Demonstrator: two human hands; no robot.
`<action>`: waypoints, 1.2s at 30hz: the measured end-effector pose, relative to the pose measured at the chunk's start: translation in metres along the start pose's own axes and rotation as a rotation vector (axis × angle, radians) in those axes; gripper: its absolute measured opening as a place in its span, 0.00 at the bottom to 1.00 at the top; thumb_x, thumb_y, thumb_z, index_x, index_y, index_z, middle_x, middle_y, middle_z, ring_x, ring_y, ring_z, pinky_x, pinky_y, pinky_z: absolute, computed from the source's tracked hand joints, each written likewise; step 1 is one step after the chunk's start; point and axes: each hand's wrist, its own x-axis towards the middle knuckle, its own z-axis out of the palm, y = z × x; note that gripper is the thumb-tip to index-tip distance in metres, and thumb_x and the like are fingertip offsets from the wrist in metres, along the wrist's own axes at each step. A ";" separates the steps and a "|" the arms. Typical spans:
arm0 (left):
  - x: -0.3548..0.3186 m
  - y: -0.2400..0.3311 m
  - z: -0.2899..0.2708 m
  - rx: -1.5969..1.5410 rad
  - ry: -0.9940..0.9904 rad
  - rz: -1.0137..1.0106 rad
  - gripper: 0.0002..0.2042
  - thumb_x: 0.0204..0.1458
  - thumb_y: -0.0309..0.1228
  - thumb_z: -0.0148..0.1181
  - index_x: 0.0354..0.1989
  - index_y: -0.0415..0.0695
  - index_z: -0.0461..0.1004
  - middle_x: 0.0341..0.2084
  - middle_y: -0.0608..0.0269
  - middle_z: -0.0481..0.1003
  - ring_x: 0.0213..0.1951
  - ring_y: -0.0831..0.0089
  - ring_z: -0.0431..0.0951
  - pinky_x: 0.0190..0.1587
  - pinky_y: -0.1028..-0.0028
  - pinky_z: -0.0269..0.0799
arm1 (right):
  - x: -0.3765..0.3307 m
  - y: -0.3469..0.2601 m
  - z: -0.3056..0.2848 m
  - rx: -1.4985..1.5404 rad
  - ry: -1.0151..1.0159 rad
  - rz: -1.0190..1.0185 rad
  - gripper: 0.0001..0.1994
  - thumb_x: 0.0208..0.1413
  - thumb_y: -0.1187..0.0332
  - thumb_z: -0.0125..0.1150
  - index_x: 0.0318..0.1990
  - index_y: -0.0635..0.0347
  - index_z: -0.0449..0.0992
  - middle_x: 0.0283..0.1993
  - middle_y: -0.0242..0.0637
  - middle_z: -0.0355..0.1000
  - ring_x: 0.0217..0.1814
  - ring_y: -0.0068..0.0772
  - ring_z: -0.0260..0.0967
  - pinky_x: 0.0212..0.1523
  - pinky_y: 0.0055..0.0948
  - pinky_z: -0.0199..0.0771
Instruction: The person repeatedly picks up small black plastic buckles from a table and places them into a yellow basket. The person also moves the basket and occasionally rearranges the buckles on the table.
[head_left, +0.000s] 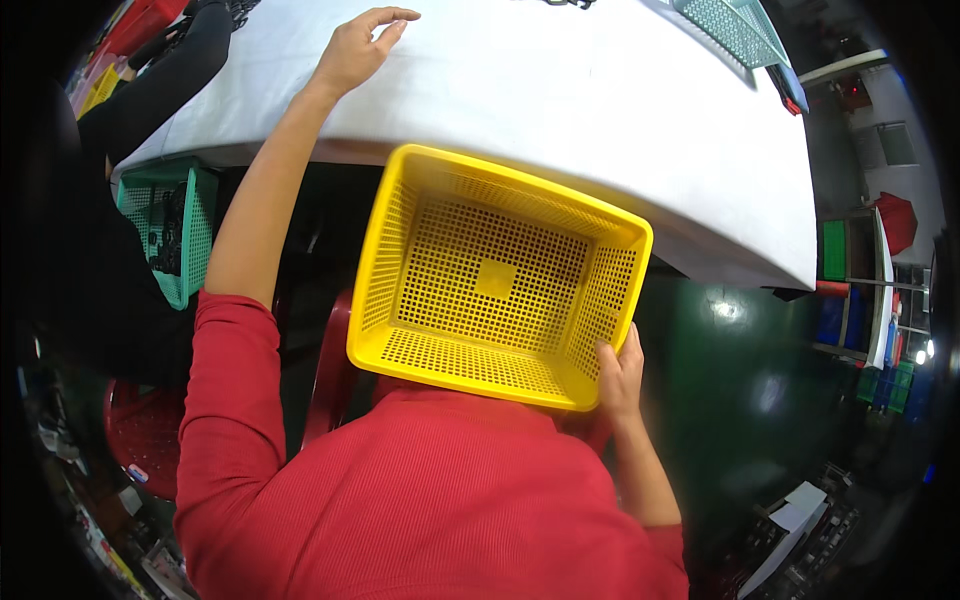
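A yellow plastic basket (490,280) with perforated walls and floor is tilted in my lap, its inside facing up with nothing in it. My right hand (622,375) grips its right side near the lower corner, thumb at the rim; the other fingers are partly hidden behind the wall. Reaching out over the white-covered table (520,90), my left hand (360,45) holds nothing, and a small gap shows between thumb and forefinger. Some dark, chain-like pieces (570,3) lie at the table's far edge, cut off by the picture's top.
A light teal basket (735,30) sits at the table's far right. Left of me, a green basket (165,230) holds black pieces beside a co-worker's black sleeve (165,85). Red stools (145,440) stand below. Shelving with coloured bins (845,310) is at the right.
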 end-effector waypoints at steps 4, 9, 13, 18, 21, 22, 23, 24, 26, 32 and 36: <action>-0.023 0.002 0.017 -0.050 -0.022 -0.024 0.12 0.59 0.30 0.52 0.50 0.47 0.77 0.48 0.62 0.77 0.52 0.70 0.74 0.57 0.72 0.67 | 0.001 0.013 0.009 0.027 -0.029 0.118 0.13 0.49 0.74 0.48 0.43 0.70 0.69 0.39 0.47 0.66 0.41 0.48 0.68 0.45 0.38 0.68; 0.004 0.016 0.036 0.043 0.026 0.046 0.12 0.57 0.29 0.53 0.49 0.46 0.76 0.51 0.58 0.74 0.56 0.62 0.71 0.60 0.67 0.65 | 0.016 0.017 -0.002 -0.127 -0.106 0.116 0.14 0.47 0.77 0.48 0.43 0.69 0.69 0.39 0.51 0.66 0.43 0.54 0.68 0.46 0.43 0.68; 0.081 -0.022 0.058 0.088 0.111 -0.028 0.15 0.59 0.37 0.52 0.52 0.49 0.74 0.56 0.55 0.70 0.62 0.56 0.64 0.65 0.62 0.57 | 0.020 0.028 0.016 -0.067 0.011 -0.008 0.17 0.43 0.78 0.52 0.45 0.68 0.68 0.36 0.44 0.63 0.40 0.48 0.66 0.46 0.40 0.68; 0.213 -0.101 0.089 0.204 -0.013 -0.155 0.23 0.63 0.51 0.41 0.60 0.55 0.68 0.64 0.56 0.62 0.68 0.48 0.53 0.69 0.57 0.48 | 0.028 0.044 0.020 0.651 -0.229 0.425 0.31 0.50 0.78 0.60 0.63 0.64 0.58 0.56 0.40 0.68 0.56 0.33 0.67 0.56 0.33 0.69; 0.280 -0.129 0.112 0.192 -0.108 -0.126 0.28 0.62 0.57 0.33 0.66 0.60 0.61 0.67 0.67 0.57 0.70 0.51 0.48 0.67 0.44 0.41 | 0.036 0.031 0.008 0.540 -0.290 0.517 0.30 0.53 0.74 0.64 0.63 0.65 0.59 0.55 0.40 0.69 0.55 0.32 0.69 0.56 0.32 0.70; 0.300 -0.124 0.124 0.176 -0.130 -0.118 0.29 0.61 0.58 0.33 0.66 0.59 0.60 0.67 0.67 0.57 0.70 0.52 0.48 0.68 0.45 0.40 | 0.037 0.039 0.009 0.580 -0.289 0.546 0.30 0.53 0.72 0.65 0.63 0.66 0.59 0.55 0.41 0.69 0.55 0.32 0.69 0.56 0.32 0.70; 0.314 -0.118 0.138 0.162 -0.157 -0.115 0.29 0.61 0.58 0.33 0.67 0.59 0.59 0.67 0.66 0.57 0.70 0.52 0.48 0.68 0.45 0.40 | 0.036 0.050 0.011 0.553 -0.294 0.533 0.30 0.53 0.71 0.65 0.63 0.66 0.59 0.55 0.41 0.69 0.55 0.32 0.69 0.56 0.33 0.69; 0.315 -0.111 0.147 0.152 -0.196 -0.131 0.30 0.61 0.58 0.32 0.67 0.59 0.58 0.68 0.66 0.56 0.70 0.52 0.47 0.68 0.45 0.39 | 0.034 0.052 0.010 0.525 -0.314 0.539 0.30 0.54 0.71 0.65 0.63 0.66 0.59 0.54 0.41 0.69 0.55 0.32 0.69 0.56 0.33 0.69; 0.326 -0.100 0.154 0.152 -0.367 -0.010 0.31 0.60 0.59 0.34 0.68 0.58 0.57 0.68 0.64 0.56 0.70 0.59 0.49 0.69 0.52 0.40 | 0.042 0.055 0.010 0.532 -0.304 0.590 0.28 0.54 0.71 0.65 0.60 0.66 0.62 0.53 0.41 0.70 0.54 0.32 0.69 0.55 0.32 0.69; 0.257 -0.030 0.136 -0.120 -0.644 0.160 0.24 0.61 0.53 0.40 0.56 0.55 0.73 0.64 0.67 0.62 0.68 0.64 0.55 0.70 0.64 0.47 | 0.045 0.044 0.024 0.624 -0.156 0.502 0.26 0.51 0.77 0.61 0.58 0.63 0.62 0.49 0.38 0.70 0.49 0.30 0.69 0.52 0.31 0.70; 0.203 0.005 0.122 -0.157 -0.662 0.237 0.22 0.61 0.51 0.47 0.56 0.53 0.74 0.62 0.61 0.65 0.69 0.62 0.53 0.70 0.61 0.46 | 0.045 0.032 0.030 0.668 -0.031 0.399 0.23 0.50 0.81 0.55 0.56 0.65 0.66 0.47 0.36 0.71 0.48 0.27 0.70 0.51 0.28 0.71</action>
